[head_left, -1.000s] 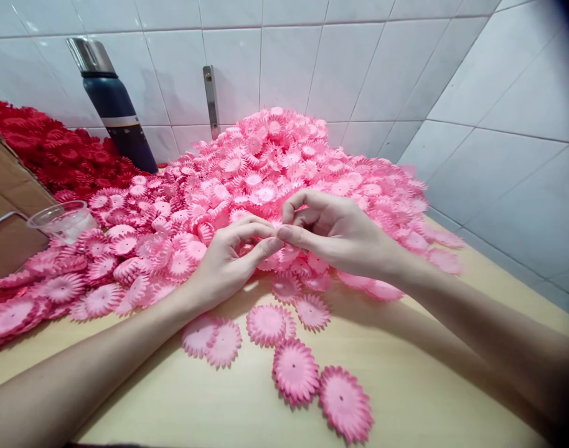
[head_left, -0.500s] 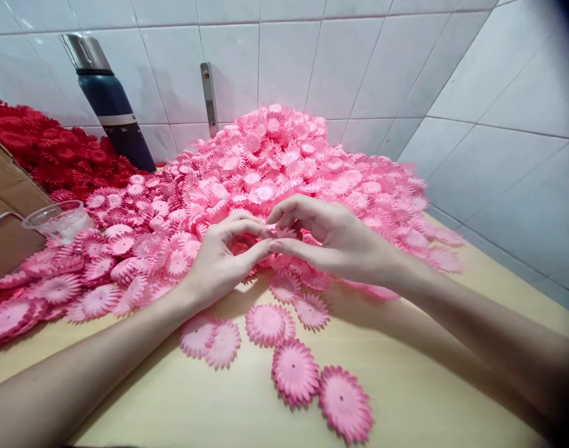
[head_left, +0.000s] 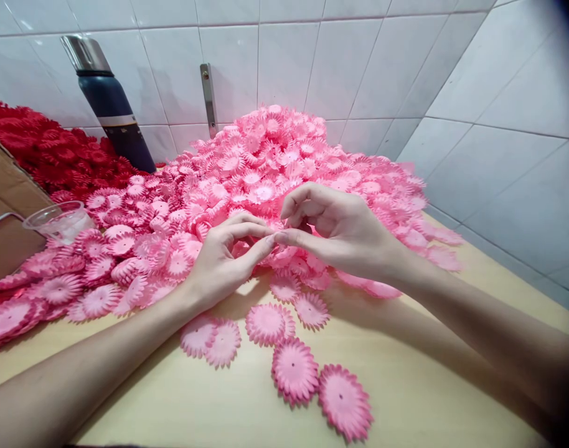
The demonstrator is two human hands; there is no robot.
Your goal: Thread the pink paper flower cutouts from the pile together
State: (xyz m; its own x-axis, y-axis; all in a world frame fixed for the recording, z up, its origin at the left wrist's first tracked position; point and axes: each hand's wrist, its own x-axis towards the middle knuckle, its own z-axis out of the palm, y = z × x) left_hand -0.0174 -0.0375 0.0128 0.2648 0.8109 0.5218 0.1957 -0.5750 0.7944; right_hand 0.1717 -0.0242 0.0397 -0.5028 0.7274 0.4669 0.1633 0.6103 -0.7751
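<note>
My left hand [head_left: 226, 258] is closed in a pinch at the front of a big heap of pink scalloped flower discs [head_left: 284, 149]. My right hand [head_left: 343, 230] meets it there, its thumb tip against the left fingertips. The right index finger arches above, and the other fingers are curled in. Whatever sits between the fingertips is too small and too hidden to make out against the pink behind. Below the hands, loose pink flower discs [head_left: 294, 367] with darker edges and a small centre hole lie on the table [head_left: 172, 398].
A dark blue bottle [head_left: 116, 112] with a steel cap stands at the back left, near a red heap of similar discs [head_left: 46, 149]. A clear plastic cup [head_left: 60, 221] and a cardboard box [head_left: 9, 205] are at left. Tiled walls [head_left: 350, 68] bound the back and right.
My right hand has risen slightly and shifted right, its index finger lifting away from the left fingertips. My left hand has barely moved. The loose discs lie as before.
</note>
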